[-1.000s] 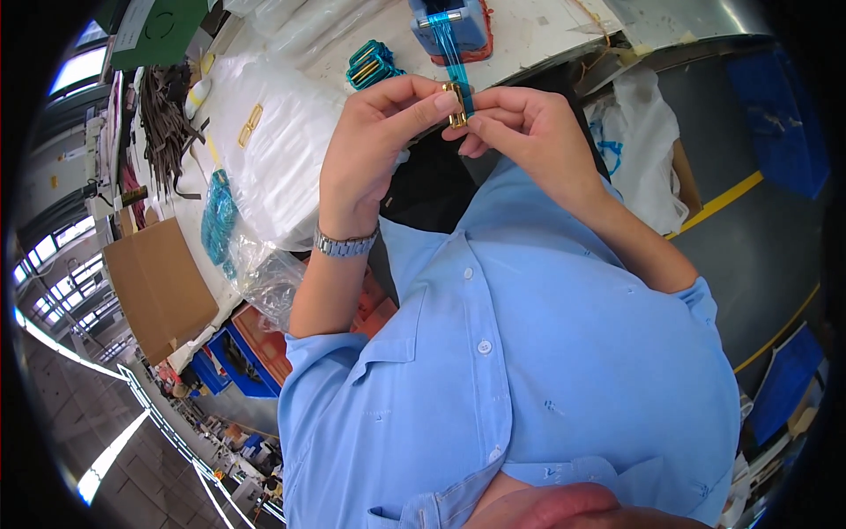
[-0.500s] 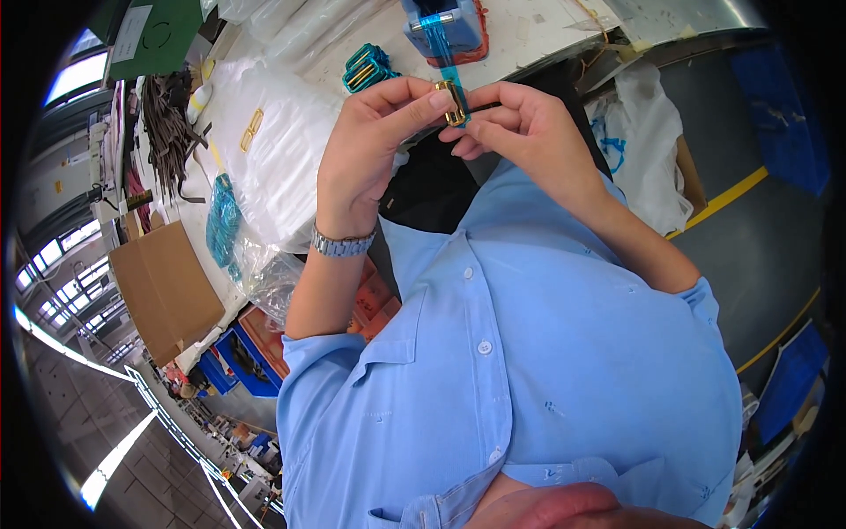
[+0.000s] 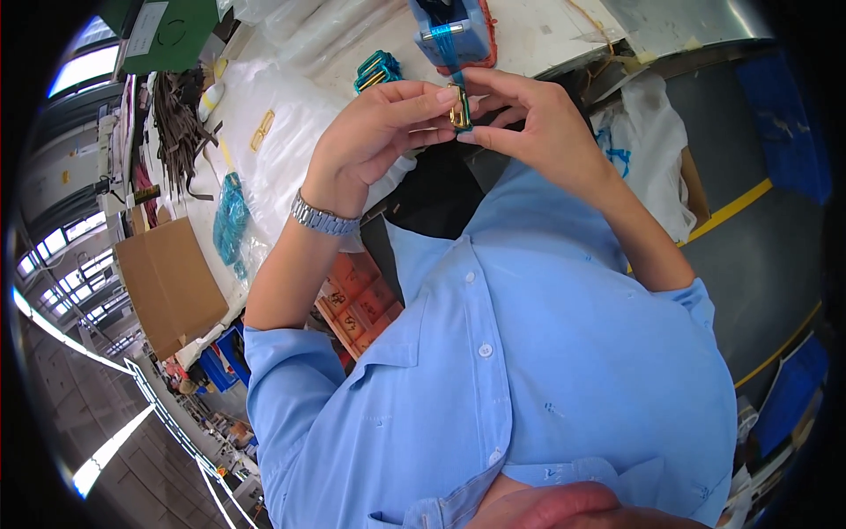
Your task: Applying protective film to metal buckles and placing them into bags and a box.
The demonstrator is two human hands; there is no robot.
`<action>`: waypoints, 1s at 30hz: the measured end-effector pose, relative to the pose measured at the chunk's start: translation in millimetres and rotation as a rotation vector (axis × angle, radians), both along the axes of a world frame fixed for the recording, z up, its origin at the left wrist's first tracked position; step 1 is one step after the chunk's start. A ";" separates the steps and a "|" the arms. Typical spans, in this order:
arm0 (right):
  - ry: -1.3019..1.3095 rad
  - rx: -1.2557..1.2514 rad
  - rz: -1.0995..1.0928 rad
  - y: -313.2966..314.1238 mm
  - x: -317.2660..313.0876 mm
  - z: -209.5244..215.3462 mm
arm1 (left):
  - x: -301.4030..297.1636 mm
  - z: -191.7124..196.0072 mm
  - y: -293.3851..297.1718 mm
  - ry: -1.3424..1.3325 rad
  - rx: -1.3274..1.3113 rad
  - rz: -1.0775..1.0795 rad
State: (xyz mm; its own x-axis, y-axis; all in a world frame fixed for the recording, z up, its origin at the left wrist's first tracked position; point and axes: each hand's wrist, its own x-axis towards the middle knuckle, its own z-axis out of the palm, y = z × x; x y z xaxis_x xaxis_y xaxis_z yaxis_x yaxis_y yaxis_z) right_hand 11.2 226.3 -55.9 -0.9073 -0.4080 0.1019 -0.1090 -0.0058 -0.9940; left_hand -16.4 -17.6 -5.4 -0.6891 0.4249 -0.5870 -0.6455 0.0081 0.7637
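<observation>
Since a moment ago my hands have stayed together over the bench edge, and the strip of blue tape [image 3: 450, 55] running from the dispenser down to the piece has grown a little shorter as the piece sits closer under it. My left hand [image 3: 381, 132] is curled, thumb and forefinger closed on the left side of the small gold-coloured metal clip [image 3: 457, 108]. My right hand [image 3: 529, 123] closes on it from the other side, forefinger over the top and thumb beneath, the remaining fingers loosely bent. The clip stands with its long axis roughly up and down in the view, its upper end pointing away from me toward the blue tape dispenser [image 3: 451, 31] on the white worktable [image 3: 546, 26], its lower end toward my chest. The tape lines up with that same axis. A steel watch [image 3: 324, 217] sits on my left wrist. To the left on the table lie a small stack of teal-wrapped clips [image 3: 377, 70] and clear plastic bags [image 3: 273, 150].
</observation>
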 end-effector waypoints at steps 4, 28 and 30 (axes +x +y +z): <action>0.044 -0.140 0.007 -8.1 -3.4 -5.4 | -11.6 1.8 -1.6 -0.050 -0.062 -0.037; -0.238 -0.339 -0.197 -30.4 4.9 15.2 | 55.7 -43.5 63.9 1.455 -0.647 0.499; -0.234 -0.331 -0.203 -32.1 10.8 19.8 | 55.6 -43.0 61.6 1.537 -0.671 0.490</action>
State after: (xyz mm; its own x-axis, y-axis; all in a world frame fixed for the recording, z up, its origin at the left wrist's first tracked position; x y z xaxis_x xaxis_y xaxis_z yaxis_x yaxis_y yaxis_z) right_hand 22.1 194.2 -36.1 -0.9796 -0.1998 -0.0209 0.0872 -0.3293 -0.9402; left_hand 39.1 44.0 -48.4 -0.7184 0.0029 0.6956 0.5607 0.5942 0.5766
